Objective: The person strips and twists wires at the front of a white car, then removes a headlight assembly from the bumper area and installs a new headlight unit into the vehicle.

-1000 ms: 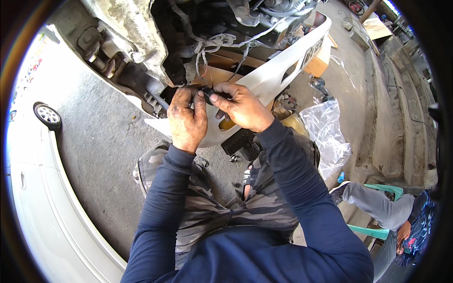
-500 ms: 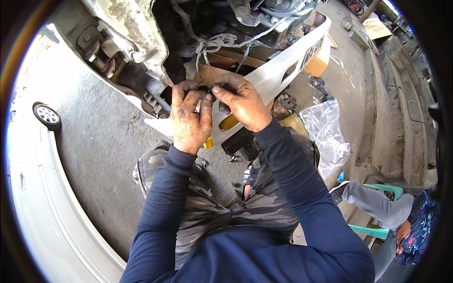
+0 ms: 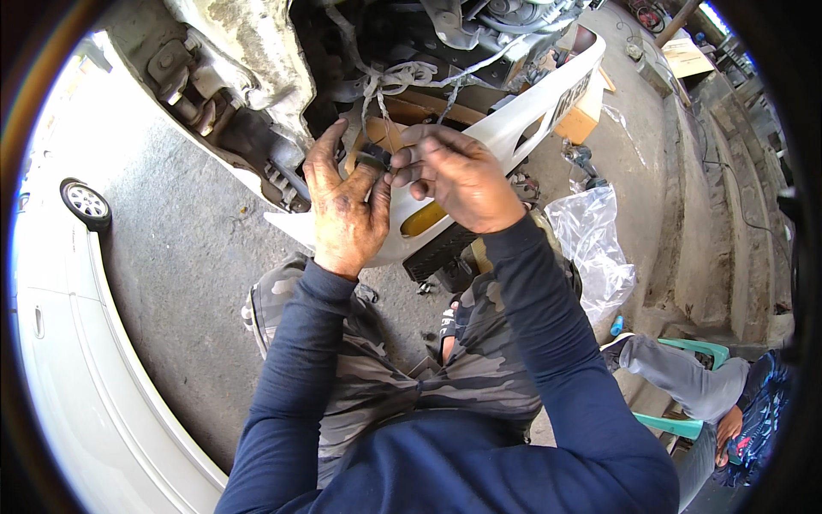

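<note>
Between the thumb and fingers of my left hand [image 3: 347,214] is a small black wire connector [image 3: 373,160], partly hidden by the fingers; its index finger stretches out above. Close against its right side, my right hand [image 3: 462,180] has its fingertips bent together at the connector's edge. What those fingertips pinch is too small to make out. Thin wires [image 3: 390,128] run down to the connector from a wrapped wiring harness [image 3: 390,80]. Behind and below both hands lies a white car bumper [image 3: 514,128], with a yellow piece [image 3: 424,220] showing through an opening in it.
Exposed car body metal [image 3: 248,60] rises at the far left. A white car [image 3: 77,334] stands at left. Right of me are a clear plastic bag [image 3: 591,240], a cardboard box [image 3: 580,118] and concrete steps [image 3: 711,214]. Another person [image 3: 685,377] sits on a green chair [image 3: 672,421].
My right hand has shifted slightly right, its fingers loosening from the connector. My left index finger has straightened upward, and more of the connector shows.
</note>
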Available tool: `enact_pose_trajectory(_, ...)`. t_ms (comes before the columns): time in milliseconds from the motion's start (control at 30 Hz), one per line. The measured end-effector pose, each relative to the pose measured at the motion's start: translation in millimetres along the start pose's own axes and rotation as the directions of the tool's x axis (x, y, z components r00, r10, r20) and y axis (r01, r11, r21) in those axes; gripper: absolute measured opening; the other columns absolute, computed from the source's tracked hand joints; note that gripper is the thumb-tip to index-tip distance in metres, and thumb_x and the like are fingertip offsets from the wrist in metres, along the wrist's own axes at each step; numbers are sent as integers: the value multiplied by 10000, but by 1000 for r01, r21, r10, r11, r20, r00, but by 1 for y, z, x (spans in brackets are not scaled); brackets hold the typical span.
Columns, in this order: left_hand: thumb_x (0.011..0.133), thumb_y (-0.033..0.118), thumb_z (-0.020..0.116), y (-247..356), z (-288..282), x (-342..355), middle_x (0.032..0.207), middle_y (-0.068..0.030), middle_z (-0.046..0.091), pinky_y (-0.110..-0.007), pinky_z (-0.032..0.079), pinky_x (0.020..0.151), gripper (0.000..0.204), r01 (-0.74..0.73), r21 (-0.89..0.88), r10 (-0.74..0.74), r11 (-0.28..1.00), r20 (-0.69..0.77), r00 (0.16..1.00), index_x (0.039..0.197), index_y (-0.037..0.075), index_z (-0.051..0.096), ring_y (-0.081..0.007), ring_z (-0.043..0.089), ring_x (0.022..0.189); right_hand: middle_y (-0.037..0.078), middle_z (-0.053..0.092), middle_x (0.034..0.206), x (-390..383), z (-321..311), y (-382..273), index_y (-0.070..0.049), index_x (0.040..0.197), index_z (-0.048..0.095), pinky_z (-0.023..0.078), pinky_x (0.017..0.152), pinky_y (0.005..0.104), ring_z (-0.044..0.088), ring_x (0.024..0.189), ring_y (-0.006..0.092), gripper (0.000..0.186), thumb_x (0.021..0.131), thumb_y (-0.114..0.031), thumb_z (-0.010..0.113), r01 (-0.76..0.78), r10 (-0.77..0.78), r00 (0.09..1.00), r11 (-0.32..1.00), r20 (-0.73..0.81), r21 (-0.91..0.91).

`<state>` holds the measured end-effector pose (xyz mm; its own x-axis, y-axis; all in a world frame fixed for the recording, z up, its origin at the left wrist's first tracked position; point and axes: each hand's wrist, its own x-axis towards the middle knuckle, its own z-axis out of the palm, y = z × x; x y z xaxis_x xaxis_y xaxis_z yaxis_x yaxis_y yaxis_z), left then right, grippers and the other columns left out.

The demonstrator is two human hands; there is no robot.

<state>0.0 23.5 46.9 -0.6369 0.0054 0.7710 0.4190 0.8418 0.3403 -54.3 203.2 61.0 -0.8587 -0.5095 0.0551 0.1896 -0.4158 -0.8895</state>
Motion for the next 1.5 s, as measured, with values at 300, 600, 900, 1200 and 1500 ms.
enact_pose_trajectory(300, 927, 46, 682, -4, 4, -3, 1041, -180, 675, -418, 526, 866, 73, 201, -253, -197, 946, 41, 980, 946, -25, 684, -370, 668, 968, -12, 613, 802, 3, 10, 18, -23, 1096, 667, 474, 571, 225, 560, 617, 63, 204, 1040, -220, 665, -126, 110, 992, 866, -62, -484)
enact_pose_trajectory(600, 896, 43, 723, -4, 4, 0, 1443, -251, 497, -455, 507, 1029, 104, 66, -144, -60, 987, 45, 997, 986, -7, 734, -417, 624, 1180, -7, 615, 857, -10, -3, -23, -2, 1254, 628, 480, 633, 228, 659, 792, 104, 326, 1066, -268, 619, 31, 11, 993, 932, 114, -361)
enact_pose_trajectory(900, 911, 31, 700, -1, 6, -3, 1156, -177, 677, -408, 527, 906, 64, 158, -267, -138, 951, 93, 986, 957, -10, 684, -340, 671, 1043, 10, 652, 887, 7, 10, 22, -2, 1180, 650, 468, 597, 221, 566, 685, 63, 230, 1038, -183, 659, -63, 5, 991, 893, -131, -445)
enact_pose_trajectory(1200, 959, 99, 688, -3, 0, -4, 953, -173, 701, -396, 539, 785, 120, 339, -210, -308, 917, 167, 937, 923, -15, 687, -333, 693, 860, 148, 659, 959, -15, 1, -8, 65, 1187, 624, 528, 863, 340, 651, 906, 202, 335, 1038, -235, 651, 116, 41, 987, 490, 156, -864)
enact_pose_trajectory(1500, 964, 48, 639, -8, -13, -7, 926, -189, 688, -400, 532, 756, 116, 263, -282, -155, 923, 352, 923, 1017, -21, 716, -351, 682, 830, 55, 677, 849, -5, 12, 5, 25, 1072, 676, 497, 669, 253, 609, 751, 85, 214, 1042, -185, 650, 97, -70, 994, 924, 86, -370)
